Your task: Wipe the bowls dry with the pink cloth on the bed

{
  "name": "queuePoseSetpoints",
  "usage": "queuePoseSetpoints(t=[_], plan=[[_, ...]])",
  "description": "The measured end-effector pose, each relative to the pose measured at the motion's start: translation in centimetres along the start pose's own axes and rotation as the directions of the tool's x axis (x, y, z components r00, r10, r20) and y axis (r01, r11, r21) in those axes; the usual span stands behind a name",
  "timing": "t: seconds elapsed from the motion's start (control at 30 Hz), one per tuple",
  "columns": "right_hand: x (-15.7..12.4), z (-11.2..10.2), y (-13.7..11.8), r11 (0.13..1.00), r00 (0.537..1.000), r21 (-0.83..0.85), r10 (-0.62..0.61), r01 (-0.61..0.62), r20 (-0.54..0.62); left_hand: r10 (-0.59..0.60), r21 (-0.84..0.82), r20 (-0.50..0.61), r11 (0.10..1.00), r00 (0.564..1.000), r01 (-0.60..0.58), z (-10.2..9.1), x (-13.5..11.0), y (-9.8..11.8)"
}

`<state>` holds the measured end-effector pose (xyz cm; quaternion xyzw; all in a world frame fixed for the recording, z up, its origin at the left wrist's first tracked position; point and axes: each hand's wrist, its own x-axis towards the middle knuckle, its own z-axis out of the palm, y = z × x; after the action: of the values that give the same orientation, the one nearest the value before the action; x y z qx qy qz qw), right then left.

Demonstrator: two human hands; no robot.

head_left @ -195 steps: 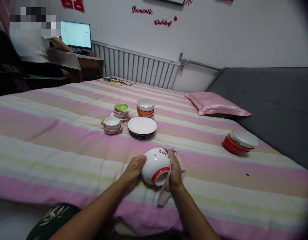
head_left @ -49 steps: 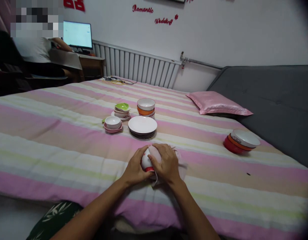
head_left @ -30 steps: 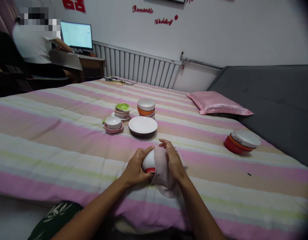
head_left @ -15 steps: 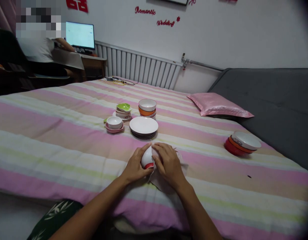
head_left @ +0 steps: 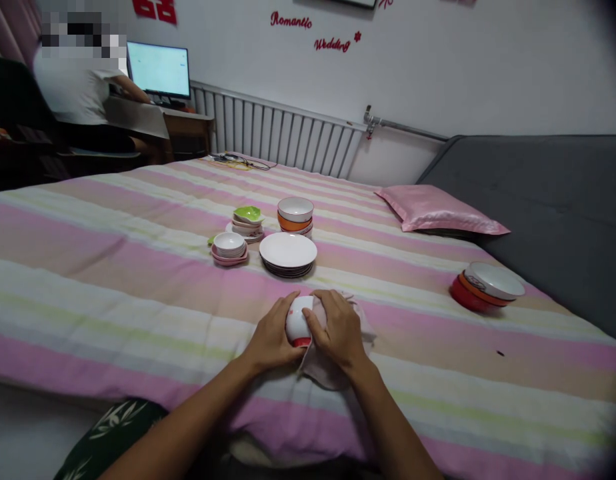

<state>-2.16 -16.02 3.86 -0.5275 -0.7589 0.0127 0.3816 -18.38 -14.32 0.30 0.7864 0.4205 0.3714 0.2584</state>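
My left hand (head_left: pixel 272 337) is cupped round the near side of a white bowl with a red foot (head_left: pixel 299 321), fingers curled on its wall, holding it mouth-down and tilted just above the bedspread. My right hand (head_left: pixel 338 330) lies spread over the far side of the bowl, palm pressing a pale pink cloth (head_left: pixel 322 363) against the glaze; the cloth's loose end trails below the wrist onto the striped sheet (head_left: pixel 113 280). Both hands are closed on the bowl, one bare, one through cloth.

Step in hand, as I read it: wiping the outside of the bowl, midway, with the base rim showing red between the thumbs. Next move, I judge, calls for turning the bowl under the cloth with the left hand keeping its hold, since the glaze looks slick and the soft bed gives no firm rest.

Beyond the hands, well apart: a stack of white plates (head_left: pixel 288 252), a small white bowl in pink saucers (head_left: pixel 229 247) to its left, a green leaf dish on saucers (head_left: pixel 247 220) behind, and a stack of orange and white bowls (head_left: pixel 295 215). Far right, near the grey mattress (head_left: pixel 553 200), a tilted pile of red and white bowls (head_left: pixel 485 285). A pink pillow (head_left: pixel 441 210) lies behind. Another person sits at a monitor (head_left: pixel 158 70), far left.
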Motion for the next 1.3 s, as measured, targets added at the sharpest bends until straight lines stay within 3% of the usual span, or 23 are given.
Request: queuePoseSetpoints(t=[0.23, 0.6, 0.73, 0.87, 0.97, 1.13, 1.2, 1.3], plan=[[-0.4, 0.9, 0.9, 0.977, 0.981, 0.167, 0.155, -0.135, -0.113, -0.066, -0.070, -0.012, 0.995, 0.998, 0.065, -0.1, 0.3, 0.1], [-1.2, 3.0, 1.8, 0.891, 0.920, 0.373, 0.345, -0.258, -0.185, -0.199, -0.333, -0.044, 0.927, 0.979, 0.174, 0.1, 0.4, -0.9], [-1.1, 3.1, 1.6, 0.844, 0.905, 0.427, 0.408, -0.324, -0.120, -0.308, -0.508, -0.027, 0.823, 0.951, 0.252, 0.3, 0.1, -0.8], [-0.7, 2.3, 1.2, 0.813, 0.913, 0.466, 0.407, -0.349, -0.025, -0.381, -0.724, 0.067, 0.617, 0.922, 0.308, 0.3, -0.2, -0.3], [-0.2, 1.3, 1.1, 0.728, 0.911, 0.582, 0.408, -0.362, 0.055, -0.402, -0.794, 0.111, 0.514, 0.909, 0.324, 0.1, -0.2, 0.0], [0.1, -1.0, 1.4, 0.463, 0.889, 0.765, 0.322, -0.447, 0.325, -0.401, -0.809, 0.157, 0.472, 0.903, 0.350, -0.1, 0.1, -0.1], [0.0, -1.7, 1.5, 0.453, 0.874, 0.749, 0.302, -0.484, 0.381, -0.397, -0.811, 0.165, 0.466, 0.903, 0.353, -0.1, 0.1, -0.1], [0.0, -2.1, 1.7, 0.526, 0.880, 0.705, 0.292, -0.475, 0.374, -0.401, -0.810, 0.170, 0.463, 0.900, 0.359, -0.1, 0.0, -0.2]])
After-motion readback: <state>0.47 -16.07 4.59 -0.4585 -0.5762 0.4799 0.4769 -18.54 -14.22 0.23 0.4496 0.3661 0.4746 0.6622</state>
